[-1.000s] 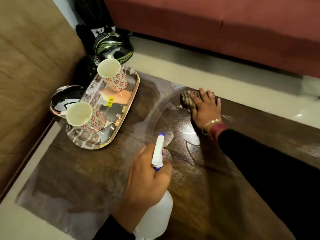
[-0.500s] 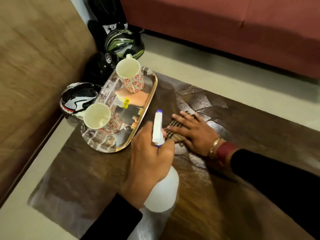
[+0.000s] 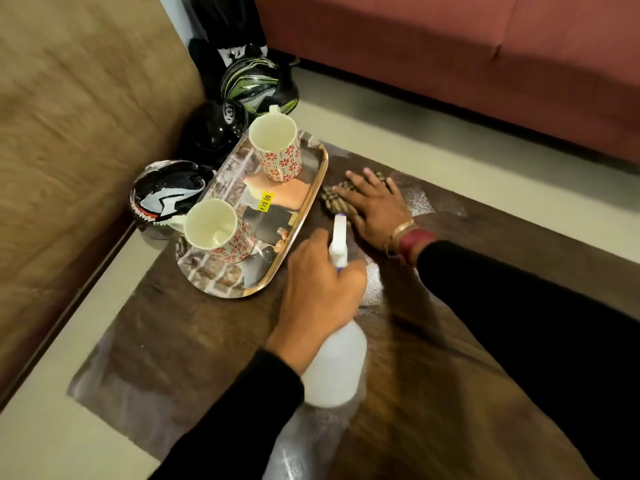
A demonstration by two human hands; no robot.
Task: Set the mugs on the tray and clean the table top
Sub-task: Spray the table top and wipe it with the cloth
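Head view: right grip, fingers straight, presses the brown checked folded cloth flat on the dark wooden tabletop. The mirrored, gold-rimmed oval tray lies just left of this grip and carries both cream floral ceramic mugs. Left grip, nearer the person, is clamped round the white plastic spray bottle; shiny patches show beside the right wrist.

Dim, warm indoor light. Pale glare sheens the table top just right of the left hand and beyond the right hand, whose arm casts a soft shadow. Motion blur smears the brown sofa left of both hands.
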